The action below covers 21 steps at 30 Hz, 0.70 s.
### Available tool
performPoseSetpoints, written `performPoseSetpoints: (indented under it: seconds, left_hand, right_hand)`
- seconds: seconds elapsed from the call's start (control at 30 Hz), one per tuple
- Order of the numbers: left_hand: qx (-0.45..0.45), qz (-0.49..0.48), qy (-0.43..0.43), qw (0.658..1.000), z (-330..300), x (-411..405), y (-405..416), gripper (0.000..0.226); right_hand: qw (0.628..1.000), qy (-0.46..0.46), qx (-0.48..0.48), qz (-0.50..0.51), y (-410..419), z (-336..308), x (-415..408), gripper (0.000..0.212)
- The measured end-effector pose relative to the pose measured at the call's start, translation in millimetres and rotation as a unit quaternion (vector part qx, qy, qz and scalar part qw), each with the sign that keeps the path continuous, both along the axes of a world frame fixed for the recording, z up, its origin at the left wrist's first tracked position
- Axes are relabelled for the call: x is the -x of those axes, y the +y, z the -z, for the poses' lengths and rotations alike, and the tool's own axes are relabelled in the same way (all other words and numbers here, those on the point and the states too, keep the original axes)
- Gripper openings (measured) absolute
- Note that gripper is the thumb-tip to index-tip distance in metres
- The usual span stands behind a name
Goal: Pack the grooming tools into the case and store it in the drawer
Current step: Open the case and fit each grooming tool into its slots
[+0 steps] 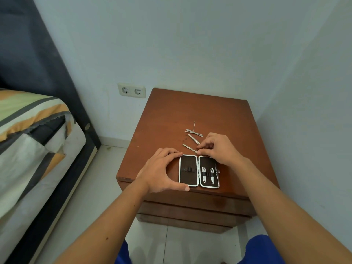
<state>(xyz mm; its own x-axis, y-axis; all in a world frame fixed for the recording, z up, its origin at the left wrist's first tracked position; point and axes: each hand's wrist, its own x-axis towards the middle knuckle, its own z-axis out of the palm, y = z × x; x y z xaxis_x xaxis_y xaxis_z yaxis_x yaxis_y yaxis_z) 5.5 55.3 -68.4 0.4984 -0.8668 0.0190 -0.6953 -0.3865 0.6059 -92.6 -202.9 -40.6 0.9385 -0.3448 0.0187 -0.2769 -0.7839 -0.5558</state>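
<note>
Left hand: fingers spread in a wide curve, thumb on the near left corner and fingertips at the far left corner of the case, bracing its left edge.
Right hand: fingertips pinched together on a thin metal tool at the far edge of the case's right half.
Case: lies open and flat near the front edge of the nightstand; two clippers sit strapped in the right half, left half's loops bare.
Loose tools: several slim metal pieces just beyond the case.
Nightstand: brown wood, drawers shut.
Room: pale walls, double socket far left, striped bed at left.
</note>
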Motion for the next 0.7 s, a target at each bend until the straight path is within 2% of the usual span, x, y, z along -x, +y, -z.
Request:
performPoseSetpoints:
  seconds: [0.2,0.33,0.47,0.53,0.6,0.7]
  left_hand:
    - [-0.005,-0.001,0.002,1.000,0,-1,0,0.115]
    - [-0.005,-0.002,0.001,1.000,0,-1,0,0.114]
    - [-0.003,-0.001,0.003,1.000,0,0,0,0.113]
    - [-0.003,-0.002,0.001,1.000,1,0,0,0.112]
    - [0.000,0.000,-0.002,1.000,0,0,1,0.112]
    - [0.005,0.001,-0.008,1.000,0,0,1,0.113]
  right_hand:
    - [1.000,0.027,0.003,-0.010,-2,-3,-6,0.015]
    - [0.997,0.065,0.028,-0.021,-3,-8,-12,0.019]
    - [0.999,0.039,-0.006,-0.009,1,-9,-9,0.017]
    - [0.999,0.022,-0.049,0.006,3,-10,-6,0.016]
    - [0.991,-0.009,-0.131,0.019,6,-13,-2,0.016]
    - [0.954,-0.094,-0.281,0.048,12,-21,3,0.020]
